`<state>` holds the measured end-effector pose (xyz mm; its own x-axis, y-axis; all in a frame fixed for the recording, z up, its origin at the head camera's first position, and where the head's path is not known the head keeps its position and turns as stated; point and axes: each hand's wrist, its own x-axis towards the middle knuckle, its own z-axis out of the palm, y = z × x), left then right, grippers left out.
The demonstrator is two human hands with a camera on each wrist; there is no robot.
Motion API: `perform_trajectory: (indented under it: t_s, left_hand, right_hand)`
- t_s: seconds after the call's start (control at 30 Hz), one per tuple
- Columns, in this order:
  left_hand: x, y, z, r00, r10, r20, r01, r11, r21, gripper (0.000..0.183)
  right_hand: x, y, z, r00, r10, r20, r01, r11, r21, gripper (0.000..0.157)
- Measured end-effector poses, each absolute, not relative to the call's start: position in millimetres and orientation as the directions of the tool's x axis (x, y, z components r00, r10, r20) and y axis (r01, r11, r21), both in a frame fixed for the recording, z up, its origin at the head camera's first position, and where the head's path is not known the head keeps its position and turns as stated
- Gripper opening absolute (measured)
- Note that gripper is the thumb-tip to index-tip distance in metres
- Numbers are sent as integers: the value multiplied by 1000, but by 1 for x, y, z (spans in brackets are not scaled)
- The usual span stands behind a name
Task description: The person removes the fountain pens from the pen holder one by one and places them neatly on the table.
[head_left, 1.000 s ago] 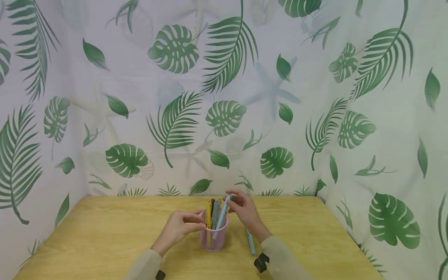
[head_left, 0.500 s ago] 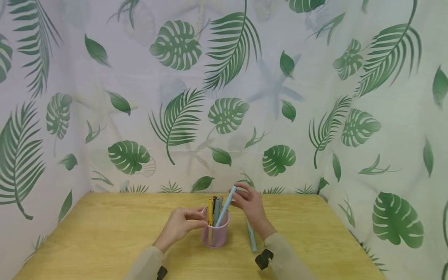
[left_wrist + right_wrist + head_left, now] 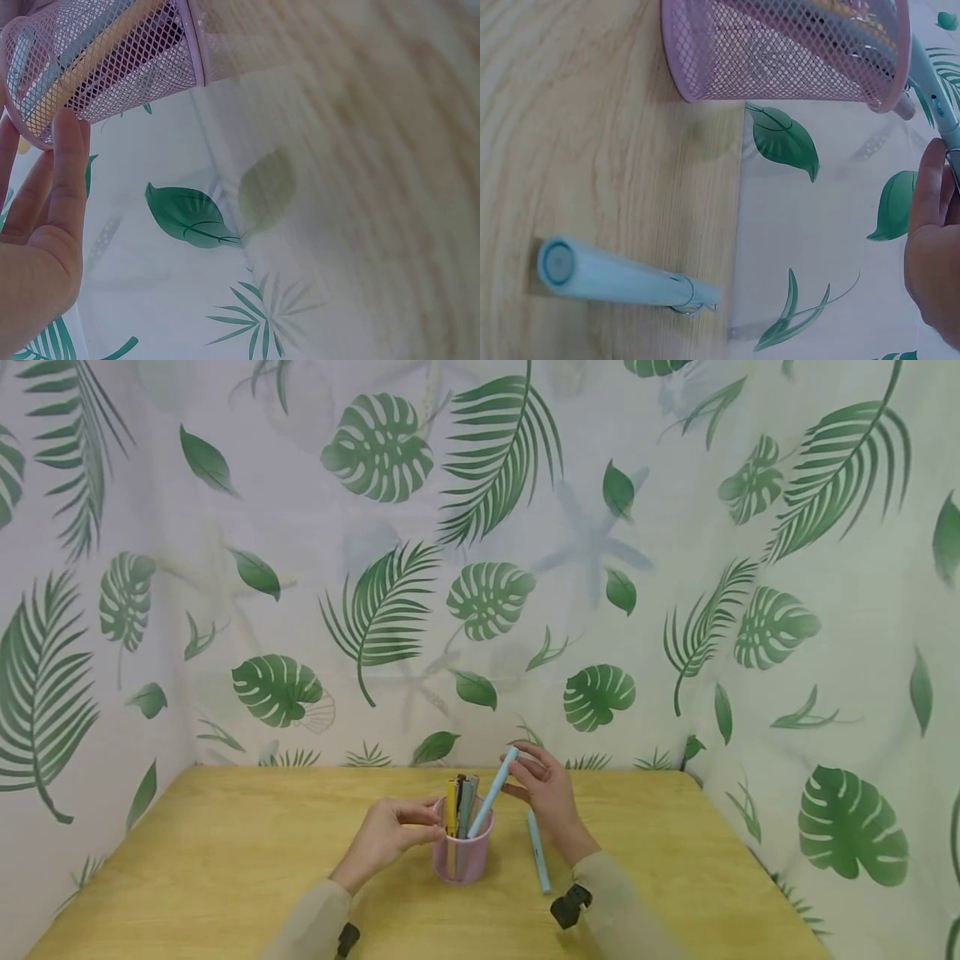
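A pink mesh pen holder (image 3: pixel 460 864) stands upright on the table with several pens inside, among them a yellow pen (image 3: pixel 451 806) and a grey-green pen (image 3: pixel 467 806). My left hand (image 3: pixel 386 839) holds its rim from the left; in the left wrist view the fingers (image 3: pixel 69 176) touch the rim. My right hand (image 3: pixel 551 793) pinches the upper end of a light-blue pen (image 3: pixel 493 793), which slants across the holder's mouth with its lower end inside. In the right wrist view that pen (image 3: pixel 934 86) leans past the rim. A second light-blue pen (image 3: pixel 538 852) lies beneath the right forearm.
The wooden table (image 3: pixel 225 860) runs back to a white leaf-print curtain (image 3: pixel 405 610), which also hangs along both sides. The lying pen (image 3: pixel 622 274) is to the right of the holder, apart from it. Each wrist bears a small black device (image 3: pixel 572 906).
My right hand has moved up and to the right, drawing the light-blue pen partly out of the pen holder and tilting it more. The left hand stays at the rim.
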<state>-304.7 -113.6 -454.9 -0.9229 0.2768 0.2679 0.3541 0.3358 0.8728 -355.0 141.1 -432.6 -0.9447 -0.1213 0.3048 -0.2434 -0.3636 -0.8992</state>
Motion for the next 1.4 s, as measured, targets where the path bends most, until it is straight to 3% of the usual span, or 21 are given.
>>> perform_trajectory:
  t_s: [0.5, 0.8, 1.4]
  left_hand:
    - [-304, -115, -451, -932, 261, 251, 331, 331, 884, 26]
    - [-307, -112, -449, -933, 262, 246, 327, 334, 884, 23]
    - [-304, -113, -453, -936, 257, 240, 321, 341, 884, 23]
  right_hand:
    - [-364, 160, -423, -964, -83, 252, -191, -443, -876, 38]
    - [-368, 176, -422, -976, -99, 196, -146, -375, -915, 45]
    - [-367, 193, -436, -983, -137, 121, -79, -284, -956, 45]
